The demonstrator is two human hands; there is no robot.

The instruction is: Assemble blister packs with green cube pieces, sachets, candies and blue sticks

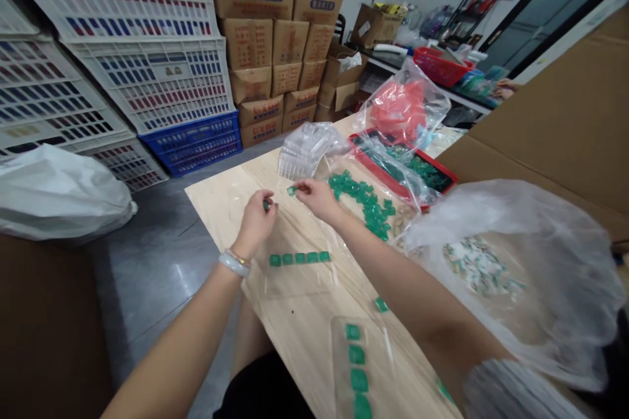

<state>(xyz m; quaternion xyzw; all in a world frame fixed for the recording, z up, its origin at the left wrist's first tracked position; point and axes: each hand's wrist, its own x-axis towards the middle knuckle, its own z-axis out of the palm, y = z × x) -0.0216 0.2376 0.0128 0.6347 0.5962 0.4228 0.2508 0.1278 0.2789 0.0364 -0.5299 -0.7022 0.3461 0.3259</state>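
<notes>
- Head view, grip: the right hand (318,200) has thumb and fingers brought to a narrow pinch on one small green piece (291,190), held just above the wooden table (299,327).
- Left hand (256,219): fingers curled close, with a dark green piece (266,205) partly hidden among them.
- Location of like pieces: a row of five (299,258) lies below the hands; a column of four (356,355) rests on a clear tray (340,366); a loose pile (374,211) lies beyond the right forearm, near a red-rimmed tray (373,167).
- Handling (judged): each piece is probably light and fairly stiff, with glossy faces that may slip; brittleness cannot be told. Opposite side edges offer the best hold, with light fingertip pressure.
</notes>
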